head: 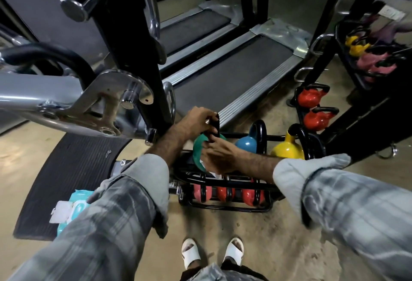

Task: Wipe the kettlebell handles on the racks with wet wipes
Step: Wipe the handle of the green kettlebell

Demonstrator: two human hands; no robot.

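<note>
- Sitting at the left end of the rack's [225, 183] upper tier, the green kettlebell [199, 149] has its black handle [215, 124] gripped by the left hand [196, 121], fingers curled round it.
- The right hand [219, 157] touches the bell's body; a scrap of white shows beneath it, but its grip cannot be told.
- Blue kettlebell [247, 143] and yellow kettlebell [287, 149] follow toward the rack's right end; red kettlebells [229, 194] fill the lower tier.
- A wet-wipe pack [71, 208] lies on the black mat [64, 169], left of the rack.

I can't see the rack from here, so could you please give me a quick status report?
Left hand grips the black handle of the green kettlebell. Right hand on the kettlebell below it. Nothing blocking.
</note>
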